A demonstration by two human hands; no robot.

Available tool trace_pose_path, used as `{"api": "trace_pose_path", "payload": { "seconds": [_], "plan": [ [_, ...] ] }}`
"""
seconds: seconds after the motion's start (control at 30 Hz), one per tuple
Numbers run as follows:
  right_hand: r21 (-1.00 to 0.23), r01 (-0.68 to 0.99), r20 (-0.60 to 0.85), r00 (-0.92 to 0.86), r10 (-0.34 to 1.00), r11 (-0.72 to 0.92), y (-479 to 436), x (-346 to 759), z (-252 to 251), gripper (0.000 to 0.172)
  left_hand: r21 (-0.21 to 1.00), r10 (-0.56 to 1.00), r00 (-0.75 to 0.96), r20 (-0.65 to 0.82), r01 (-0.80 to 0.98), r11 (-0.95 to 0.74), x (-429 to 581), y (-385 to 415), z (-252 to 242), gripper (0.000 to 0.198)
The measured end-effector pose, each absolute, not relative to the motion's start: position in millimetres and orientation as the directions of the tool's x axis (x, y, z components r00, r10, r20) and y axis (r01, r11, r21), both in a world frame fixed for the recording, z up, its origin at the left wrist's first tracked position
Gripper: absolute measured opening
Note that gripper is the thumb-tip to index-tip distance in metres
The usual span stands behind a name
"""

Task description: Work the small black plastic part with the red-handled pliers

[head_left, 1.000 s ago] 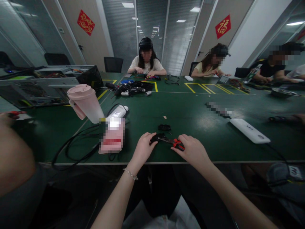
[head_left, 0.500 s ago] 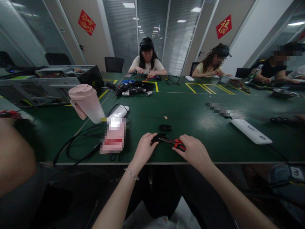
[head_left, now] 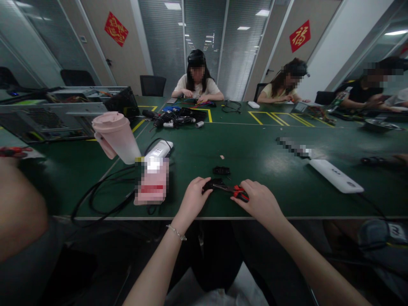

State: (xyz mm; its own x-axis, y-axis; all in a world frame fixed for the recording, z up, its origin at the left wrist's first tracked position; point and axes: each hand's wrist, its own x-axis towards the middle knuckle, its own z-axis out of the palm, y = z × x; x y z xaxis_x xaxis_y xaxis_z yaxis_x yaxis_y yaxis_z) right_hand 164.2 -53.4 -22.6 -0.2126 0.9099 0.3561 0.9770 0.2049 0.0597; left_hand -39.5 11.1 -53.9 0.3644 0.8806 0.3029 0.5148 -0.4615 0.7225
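Between the thumb and fingers of my left hand (head_left: 195, 193) is a small black part (head_left: 211, 184), whose exact kind I cannot make out. My right hand (head_left: 256, 193) is closed around the red and black handles of a pair of long-nose pliers (head_left: 237, 192). The pliers point left, and their metal jaws reach the black part; whether they grip it is too small to tell. Just beyond my hands, another small black piece (head_left: 221, 170) lies on the green table (head_left: 197, 148). A tiny pale scrap (head_left: 222, 157) sits farther off.
Left of me are a pink phone (head_left: 151, 182), a white power bank (head_left: 161, 149), looping black cables, a pink cup (head_left: 116, 136) and an opened computer case (head_left: 60, 114). Another white power bank (head_left: 336, 175) is at right. Tools (head_left: 175, 118) are heaped farther back. Several people sit around.
My hands, the black part and the pliers show almost no movement. At the far right, a co-worker's hands have been raised slightly.
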Motion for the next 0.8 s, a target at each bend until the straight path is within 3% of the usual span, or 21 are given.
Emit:
{"api": "trace_pose_path", "payload": {
  "seconds": [0.37, 0.63, 0.8],
  "plan": [
    [0.040, 0.982, 0.332, -0.187, 0.924, 0.185, -55.5, 163.1, -23.0, 0.030, 0.718, 0.882, 0.370, 0.292, 0.525, -0.458, -39.7, 9.8, -50.5, 0.033],
    [0.093, 0.976, 0.358, -0.218, 0.908, 0.198, -54.2, 163.3, -21.6, 0.028, 0.721, 0.877, 0.373, 0.304, 0.512, -0.468, -39.9, 10.4, -54.5, 0.034],
    [0.051, 0.980, 0.355, -0.200, 0.913, 0.194, -54.0, 164.2, -24.7, 0.029, 0.720, 0.875, 0.370, 0.313, 0.509, -0.472, -39.8, 10.5, -55.1, 0.034]
  ]
}}
